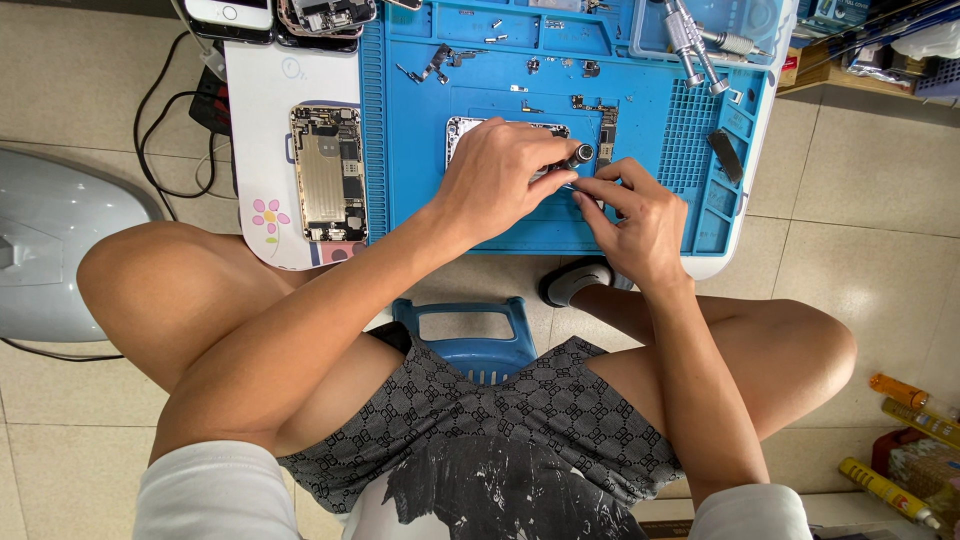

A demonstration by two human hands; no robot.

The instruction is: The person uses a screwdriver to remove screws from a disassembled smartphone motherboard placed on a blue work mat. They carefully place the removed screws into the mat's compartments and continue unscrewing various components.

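Beige floor tiles all around, with a small white table [262,90] in the middle and a blue work mat [420,190] covering most of it. On the mat there's a phone [462,130] lying flat, mostly hidden under the hands. The left hand [497,180] is curled over it, fingers bent tight and pinched around a small screwdriver [581,154], thumb and forefinger closed on the handle near its round dark cap. The right hand [635,222] sits just beside it, fingertips bunched together and touching the screwdriver's lower end right at the phone, so both hands meet at the same spot; I can't tell if the right fingers are pinching anything tiny there. The mat has shallow compartments along its top edge with loose small screws and little metal brackets [437,62] in them, and a clear tray [640,30] at the top right holds a couple of silver screwdrivers [690,45]. Another opened phone [327,172], insides showing, lies on the bare white part of the table left of the mat. Both forearms reach forward from over the bare knees, left wrist bent down over the phone, right wrist coming in from the right side. A blue plastic stool [470,335] sits under the person, and some yellow tubes [885,490] lie on the floor at the far right.
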